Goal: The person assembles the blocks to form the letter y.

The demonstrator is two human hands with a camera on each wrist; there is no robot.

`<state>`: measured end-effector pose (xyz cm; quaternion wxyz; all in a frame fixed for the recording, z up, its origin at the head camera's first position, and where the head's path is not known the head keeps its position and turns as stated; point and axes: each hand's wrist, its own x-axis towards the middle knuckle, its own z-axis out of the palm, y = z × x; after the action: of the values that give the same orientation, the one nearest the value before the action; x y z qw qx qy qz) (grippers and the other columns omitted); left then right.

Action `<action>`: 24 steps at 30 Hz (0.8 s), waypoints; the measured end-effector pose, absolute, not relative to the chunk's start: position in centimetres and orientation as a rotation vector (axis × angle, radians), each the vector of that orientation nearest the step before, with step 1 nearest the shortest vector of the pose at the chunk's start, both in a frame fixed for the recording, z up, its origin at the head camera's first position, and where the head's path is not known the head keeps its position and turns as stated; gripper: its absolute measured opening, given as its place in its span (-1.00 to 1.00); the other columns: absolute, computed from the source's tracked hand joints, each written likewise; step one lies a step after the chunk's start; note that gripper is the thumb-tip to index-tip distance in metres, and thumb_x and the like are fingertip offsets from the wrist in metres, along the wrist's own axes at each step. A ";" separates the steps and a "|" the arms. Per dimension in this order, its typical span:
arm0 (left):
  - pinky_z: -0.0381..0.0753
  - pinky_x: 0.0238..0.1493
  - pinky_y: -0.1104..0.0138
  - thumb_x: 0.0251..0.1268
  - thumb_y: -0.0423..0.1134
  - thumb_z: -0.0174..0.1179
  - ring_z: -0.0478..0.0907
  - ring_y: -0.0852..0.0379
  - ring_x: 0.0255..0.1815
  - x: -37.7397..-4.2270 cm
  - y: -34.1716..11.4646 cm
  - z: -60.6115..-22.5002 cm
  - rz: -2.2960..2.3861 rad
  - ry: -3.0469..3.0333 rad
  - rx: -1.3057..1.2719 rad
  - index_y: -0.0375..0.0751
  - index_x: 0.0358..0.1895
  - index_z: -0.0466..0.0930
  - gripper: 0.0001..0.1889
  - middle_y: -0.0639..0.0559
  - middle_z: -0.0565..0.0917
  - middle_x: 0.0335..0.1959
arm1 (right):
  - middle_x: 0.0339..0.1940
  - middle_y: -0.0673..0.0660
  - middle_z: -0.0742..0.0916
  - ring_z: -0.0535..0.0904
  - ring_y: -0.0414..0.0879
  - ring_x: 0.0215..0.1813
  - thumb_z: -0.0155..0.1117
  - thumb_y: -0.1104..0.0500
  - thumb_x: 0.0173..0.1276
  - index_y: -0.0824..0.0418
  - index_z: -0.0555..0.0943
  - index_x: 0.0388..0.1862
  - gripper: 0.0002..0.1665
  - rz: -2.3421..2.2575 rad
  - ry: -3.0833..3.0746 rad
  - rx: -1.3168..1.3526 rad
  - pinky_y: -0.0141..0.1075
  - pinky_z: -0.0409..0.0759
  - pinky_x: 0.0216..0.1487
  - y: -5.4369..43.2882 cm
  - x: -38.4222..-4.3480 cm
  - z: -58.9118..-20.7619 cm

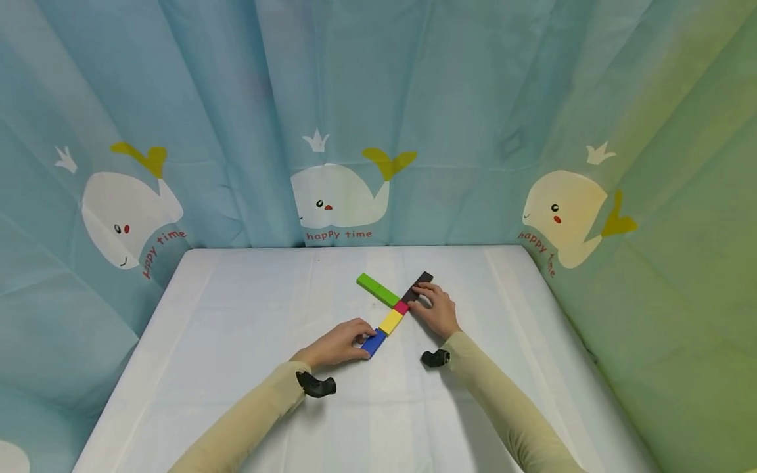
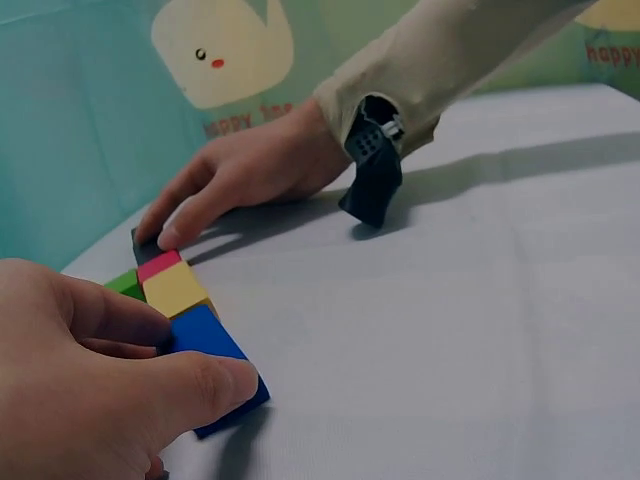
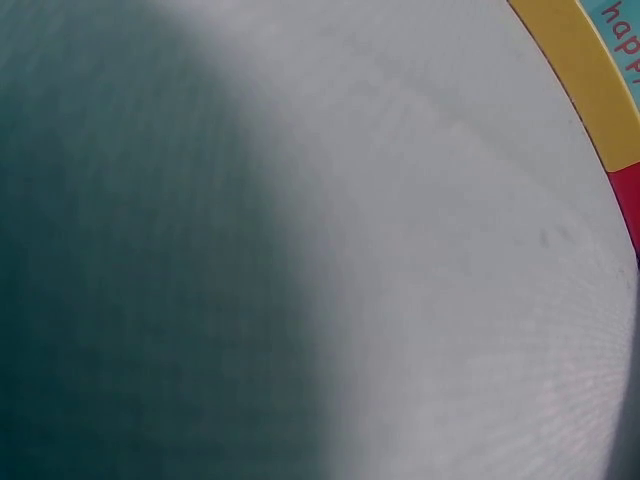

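Observation:
A straight diagonal row lies on the white table: a blue block [image 1: 372, 343] nearest me, then a yellow block [image 1: 391, 322], a small red block [image 1: 401, 307] and a black bar [image 1: 424, 277] at the far end. From the red block a green bar [image 1: 376, 290] branches off to the far left. My left hand [image 1: 338, 343] pinches the blue block between thumb and fingers, its end right against the yellow one, as the left wrist view also shows. My right hand [image 1: 436, 311] holds the black bar with curled fingers and thumb, covering part of it.
The white-covered table [image 1: 248, 295] ends at a blue curtain [image 1: 355, 79] with whale prints, which also runs along both sides. A black wrist device [image 1: 316, 385] hangs under the left sleeve, another black device [image 1: 435, 358] beside the right one.

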<state>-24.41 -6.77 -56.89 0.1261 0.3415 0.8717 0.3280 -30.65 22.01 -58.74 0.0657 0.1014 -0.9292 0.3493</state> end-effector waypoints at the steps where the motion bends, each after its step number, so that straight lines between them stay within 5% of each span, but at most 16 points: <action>1: 0.52 0.04 0.37 0.25 -0.09 0.35 0.48 0.28 -0.03 -24.5 -6.7 -56.9 0.947 2.538 0.990 -0.14 0.19 0.54 -0.53 0.08 0.54 0.10 | 0.36 0.15 0.48 0.29 0.17 0.37 0.34 -0.05 0.33 0.13 0.58 0.26 -0.44 1.061 -2.805 0.301 0.14 0.16 0.23 22.0 -30.6 -58.7; 24: 0.51 0.03 0.40 0.26 -0.09 0.34 0.47 0.32 -0.07 -25.1 -6.1 -56.6 0.899 2.523 0.975 -0.14 0.22 0.53 -0.52 0.10 0.53 0.09 | 0.37 0.16 0.47 0.28 0.18 0.38 0.34 -0.04 0.34 0.14 0.58 0.25 -0.45 1.069 -2.808 0.292 0.15 0.13 0.26 21.9 -30.6 -58.5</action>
<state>-25.11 -6.11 -56.61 0.1452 0.3386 0.8757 0.3121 -30.60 21.94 -58.55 0.0616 0.0967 -0.9284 0.3534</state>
